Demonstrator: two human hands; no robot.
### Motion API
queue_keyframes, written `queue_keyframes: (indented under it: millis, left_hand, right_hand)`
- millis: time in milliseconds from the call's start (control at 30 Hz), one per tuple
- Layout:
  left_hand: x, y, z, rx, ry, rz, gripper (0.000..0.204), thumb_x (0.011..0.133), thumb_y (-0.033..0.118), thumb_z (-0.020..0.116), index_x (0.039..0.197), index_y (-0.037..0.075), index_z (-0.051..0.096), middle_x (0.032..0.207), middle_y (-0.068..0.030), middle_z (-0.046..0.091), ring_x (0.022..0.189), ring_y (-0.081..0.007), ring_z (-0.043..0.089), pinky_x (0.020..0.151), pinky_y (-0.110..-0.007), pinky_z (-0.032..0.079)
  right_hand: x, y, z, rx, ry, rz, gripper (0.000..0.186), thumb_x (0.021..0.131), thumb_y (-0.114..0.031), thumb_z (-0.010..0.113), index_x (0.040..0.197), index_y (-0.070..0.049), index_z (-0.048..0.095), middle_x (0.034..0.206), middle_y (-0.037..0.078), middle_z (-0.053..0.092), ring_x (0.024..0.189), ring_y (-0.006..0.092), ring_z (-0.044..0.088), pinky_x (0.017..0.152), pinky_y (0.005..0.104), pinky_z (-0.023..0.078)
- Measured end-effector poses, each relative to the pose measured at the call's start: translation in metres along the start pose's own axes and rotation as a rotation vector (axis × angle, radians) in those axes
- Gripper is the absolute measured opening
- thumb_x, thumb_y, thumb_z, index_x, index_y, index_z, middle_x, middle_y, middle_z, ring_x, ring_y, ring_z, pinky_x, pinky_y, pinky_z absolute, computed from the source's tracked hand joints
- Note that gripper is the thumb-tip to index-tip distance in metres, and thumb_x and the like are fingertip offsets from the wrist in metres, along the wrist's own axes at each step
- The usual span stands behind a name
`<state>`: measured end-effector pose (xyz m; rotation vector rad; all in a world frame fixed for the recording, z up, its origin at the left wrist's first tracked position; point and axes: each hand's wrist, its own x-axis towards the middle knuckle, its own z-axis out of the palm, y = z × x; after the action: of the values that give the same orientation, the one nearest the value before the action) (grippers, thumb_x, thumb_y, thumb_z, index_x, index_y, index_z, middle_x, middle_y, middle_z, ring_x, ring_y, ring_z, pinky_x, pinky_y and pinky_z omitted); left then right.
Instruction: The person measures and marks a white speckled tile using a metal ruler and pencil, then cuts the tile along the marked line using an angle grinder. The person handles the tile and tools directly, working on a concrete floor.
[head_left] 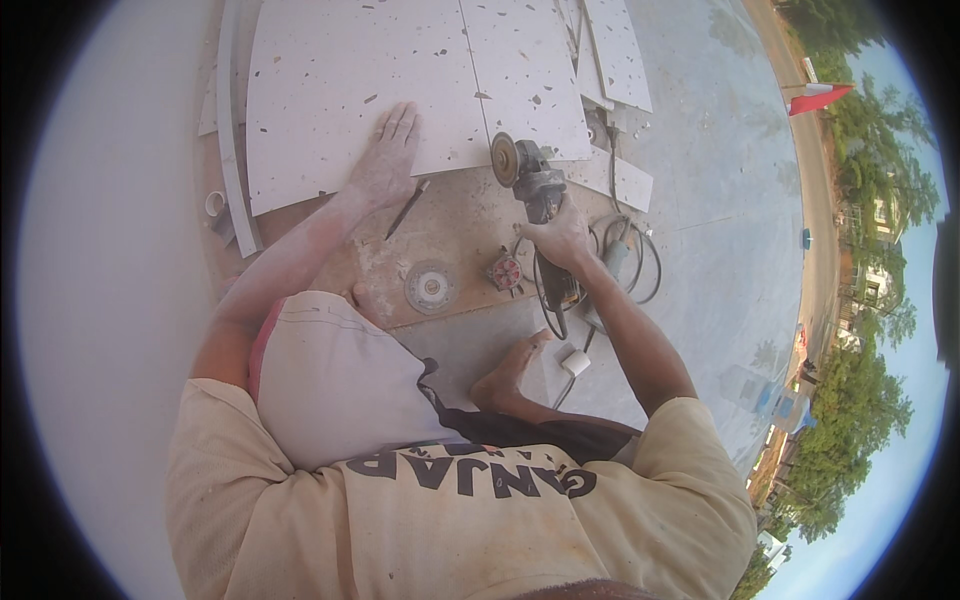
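My left hand (385,165) lies flat, fingers stretched out, on the near part of a large white tile (350,75) with dark speckles. A thin dark line runs along the tile to its near edge. In my right hand (562,235) is a black angle grinder (543,195), gripped round its body. Its cutting disc (505,160) stands upright at the tile's near edge, close to that line; whether it touches cannot be told. Just below my left hand lies a dark pencil-like stick (408,209). Both hands look dusty.
A round metal disc (431,287) and a reddish round part (505,270) lie on the dusty board before me. Cables and a second, grey-green power tool (618,252) sit at right, beside my bare foot (512,378). Tile offcuts (618,55) and a long metal bar (230,140) flank the tile.
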<state>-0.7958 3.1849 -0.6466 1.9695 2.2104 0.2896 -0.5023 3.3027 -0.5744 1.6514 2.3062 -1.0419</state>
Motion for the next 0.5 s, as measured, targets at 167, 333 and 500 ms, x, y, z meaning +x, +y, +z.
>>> queue_keyframes:
  millis: [167,333,500]
  left_hand:
    - [0.0008,0.0028,-0.0047,0.036,-0.021,-0.001,0.093,0.083,0.023,0.07,0.155,-0.015,0.024,0.166,-0.0309,0.018,0.158,-0.0399,0.011,0.131,-0.047,0.008]
    - [0.0013,0.0009,-0.0006,0.025,-0.001,0.008,0.092,0.082,0.022,0.07,0.154,-0.014,0.025,0.165,-0.0307,0.019,0.158,-0.04,0.011,0.131,-0.047,0.008]
    - [0.0007,0.0011,-0.0009,0.023,-0.01,-0.004,0.092,0.083,0.022,0.07,0.154,-0.014,0.026,0.165,-0.0304,0.019,0.158,-0.0398,0.012,0.131,-0.047,0.009]
  right_hand:
    - [0.0011,0.0035,0.001,-0.018,0.018,-0.019,0.085,0.068,-0.031,0.076,0.135,0.012,0.047,0.109,0.03,0.07,0.107,0.0402,0.07,0.095,0.0434,0.054]
    - [0.0018,0.0064,0.0012,-0.038,0.021,-0.027,0.087,0.068,-0.034,0.076,0.137,0.012,0.046,0.11,0.03,0.07,0.108,0.0411,0.069,0.096,0.0434,0.054]
    - [-0.0004,0.0063,0.0011,-0.071,-0.001,-0.006,0.09,0.068,-0.035,0.078,0.137,0.012,0.045,0.111,0.032,0.069,0.11,0.0421,0.069,0.097,0.0437,0.053]
